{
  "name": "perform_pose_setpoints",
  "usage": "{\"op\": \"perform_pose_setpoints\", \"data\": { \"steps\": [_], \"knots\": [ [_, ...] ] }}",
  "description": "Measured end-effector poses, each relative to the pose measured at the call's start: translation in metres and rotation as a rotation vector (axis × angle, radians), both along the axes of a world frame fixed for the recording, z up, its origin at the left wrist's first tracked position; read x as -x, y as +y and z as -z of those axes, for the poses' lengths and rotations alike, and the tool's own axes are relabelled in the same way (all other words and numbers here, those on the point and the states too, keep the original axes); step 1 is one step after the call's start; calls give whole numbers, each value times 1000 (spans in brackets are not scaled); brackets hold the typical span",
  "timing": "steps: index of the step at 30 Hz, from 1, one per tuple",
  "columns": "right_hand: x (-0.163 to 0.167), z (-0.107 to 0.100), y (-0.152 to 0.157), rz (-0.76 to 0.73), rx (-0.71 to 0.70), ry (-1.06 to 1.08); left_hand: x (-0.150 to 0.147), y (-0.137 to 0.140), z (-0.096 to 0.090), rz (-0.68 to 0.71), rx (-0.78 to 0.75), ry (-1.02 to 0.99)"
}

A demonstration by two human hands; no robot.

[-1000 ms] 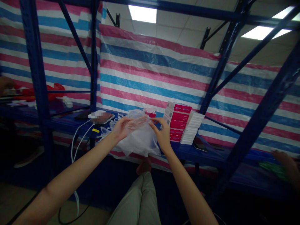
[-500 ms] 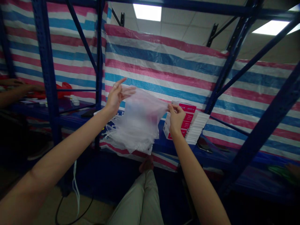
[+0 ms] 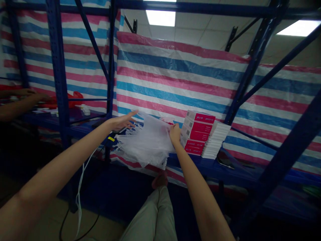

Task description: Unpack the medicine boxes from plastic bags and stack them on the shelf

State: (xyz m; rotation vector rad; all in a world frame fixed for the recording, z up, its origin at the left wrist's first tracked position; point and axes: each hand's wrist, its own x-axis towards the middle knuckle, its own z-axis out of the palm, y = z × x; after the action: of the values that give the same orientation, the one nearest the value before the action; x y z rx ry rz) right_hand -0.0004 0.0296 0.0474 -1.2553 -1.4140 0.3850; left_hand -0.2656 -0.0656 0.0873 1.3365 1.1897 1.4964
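Note:
A thin, see-through white drawstring bag is spread above a pile of similar bags on the blue shelf. My right hand is closed on the right edge of the upper bag. At its left side, my left hand has its fingers stretched out and apart, near the bag's upper left corner; whether a fingertip touches it I cannot tell. White cords stick out from the pile's left side, below that hand.
Right of the pile stand stacked red and white boxes and a stack of white pieces. A dark flat phone-like object lies beyond. Blue rack posts flank me. Another person's arms work at far left beside red plastic.
Both hands and the bag have come down towards the pile. My right hand has moved left, away from the boxes, which now show more fully. My left hand has turned flatter.

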Motion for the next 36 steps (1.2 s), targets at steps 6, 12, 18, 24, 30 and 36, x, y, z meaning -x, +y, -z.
{"op": "perform_pose_setpoints", "data": {
  "steps": [6,12,18,24,30,36],
  "knots": [
    [12,30,16,15,214,-68,-22,-17,19,170,231,600],
    [-5,38,36,7,345,-128,-7,-22,1,-394,-134,855],
    [-6,49,52,-38,393,-103,-120,-41,48,-190,-742,1509],
    [-2,62,57,-57,333,-88,-178,-24,99,-109,-667,1721],
    [-2,61,62,-48,284,-154,-152,-25,118,21,-857,1737],
    [8,53,34,50,165,-256,-138,-37,96,41,-705,1196]
  ]
}}
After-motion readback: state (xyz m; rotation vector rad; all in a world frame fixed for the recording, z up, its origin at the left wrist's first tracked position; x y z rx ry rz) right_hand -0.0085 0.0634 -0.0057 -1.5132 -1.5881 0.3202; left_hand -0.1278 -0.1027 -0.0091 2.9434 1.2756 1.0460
